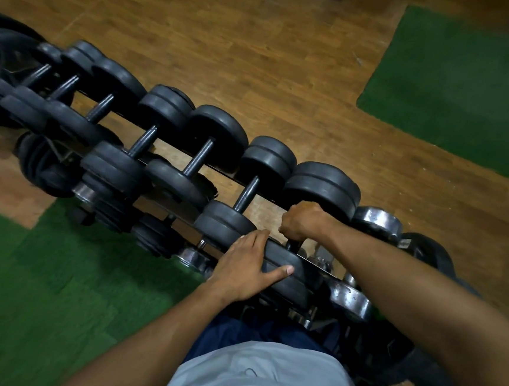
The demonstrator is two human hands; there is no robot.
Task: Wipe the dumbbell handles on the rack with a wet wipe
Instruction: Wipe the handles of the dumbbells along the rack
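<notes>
A row of black dumbbells lies across a dark rack [218,171] that runs from upper left to lower right. My right hand [301,221] is curled round the handle of the nearest black dumbbell [321,186]; the handle is almost wholly hidden in my fist. No wet wipe shows; if one is in the fist I cannot tell. My left hand [248,266] lies flat with straight fingers on that dumbbell's near weight plate [286,271], thumb stretched along its side. The neighbouring handle [247,193] to the left is bare.
Chrome dumbbells [376,223] sit at the rack's right end and on a lower tier [350,298]. Large black plates [0,56] stack at the far left. The floor is wood with green mats [459,87] behind and to my left [40,266].
</notes>
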